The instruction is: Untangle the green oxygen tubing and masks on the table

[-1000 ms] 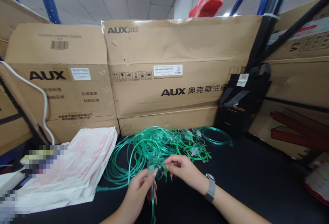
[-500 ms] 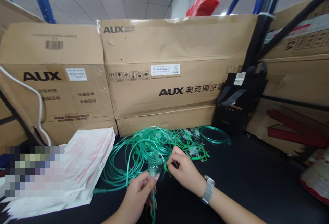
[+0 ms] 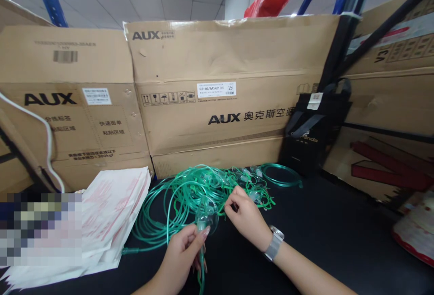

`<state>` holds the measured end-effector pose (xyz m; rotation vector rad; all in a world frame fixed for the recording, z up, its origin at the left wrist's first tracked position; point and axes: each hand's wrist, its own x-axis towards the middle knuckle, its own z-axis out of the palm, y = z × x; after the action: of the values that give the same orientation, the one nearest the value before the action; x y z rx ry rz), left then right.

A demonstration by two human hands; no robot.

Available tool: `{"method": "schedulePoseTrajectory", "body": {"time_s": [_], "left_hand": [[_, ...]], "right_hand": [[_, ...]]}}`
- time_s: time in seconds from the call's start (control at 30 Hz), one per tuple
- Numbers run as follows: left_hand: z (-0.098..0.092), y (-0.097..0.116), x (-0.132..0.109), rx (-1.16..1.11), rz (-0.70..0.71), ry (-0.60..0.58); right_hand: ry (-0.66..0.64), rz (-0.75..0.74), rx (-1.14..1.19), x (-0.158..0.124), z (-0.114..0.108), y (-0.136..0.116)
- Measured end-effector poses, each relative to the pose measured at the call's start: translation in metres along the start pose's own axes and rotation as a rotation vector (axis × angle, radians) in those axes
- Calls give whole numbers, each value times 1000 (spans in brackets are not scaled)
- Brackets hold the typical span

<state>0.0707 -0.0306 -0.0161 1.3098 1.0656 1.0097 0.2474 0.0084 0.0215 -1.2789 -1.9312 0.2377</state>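
A clear oxygen mask [image 3: 208,217] is held low in front of me by its pale connector. My left hand [image 3: 187,245] pinches that connector between thumb and fingers, and a green tube [image 3: 202,270] hangs down below it. My right hand [image 3: 242,211], with a watch on the wrist, is just right of the mask. Its fingers are closed on a thin green elastic strap [image 3: 222,214], mostly hidden by the fingers. Behind both hands lies a tangled heap of green tubing [image 3: 190,191] with more clear masks [image 3: 254,195] and green straps at its right side.
White papers with red print [image 3: 111,209] are piled on the left. A coiled green tube [image 3: 283,182] lies at the back right of the black tabletop [image 3: 305,245]. Large cardboard boxes [image 3: 230,137] wall off the back, with a black bag [image 3: 305,137] before them.
My right hand has shifted slightly up and to the right, away from the mask, the green strap at its fingertips. My left hand keeps its hold on the mask's connector.
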Motion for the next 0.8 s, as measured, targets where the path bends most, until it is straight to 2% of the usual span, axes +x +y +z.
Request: {"method": "schedulePoseTrajectory", "body": {"time_s": [0.13, 0.43, 0.57, 0.67, 0.8], "left_hand": [[-2, -2, 1, -16, 13, -17], [-4, -3, 3, -28, 9, -43], [-4, -3, 2, -34, 21, -45], [-4, -2, 2, -36, 18, -21], [-4, -2, 2, -42, 14, -15]], "right_hand": [[-137, -131, 37, -4, -1, -2], [-331, -105, 210, 3, -20, -3], [-404, -35, 344, 7, -24, -1], [-462, 60, 470, 8, -17, 3], [-468, 200, 633, 10, -9, 8]]}}
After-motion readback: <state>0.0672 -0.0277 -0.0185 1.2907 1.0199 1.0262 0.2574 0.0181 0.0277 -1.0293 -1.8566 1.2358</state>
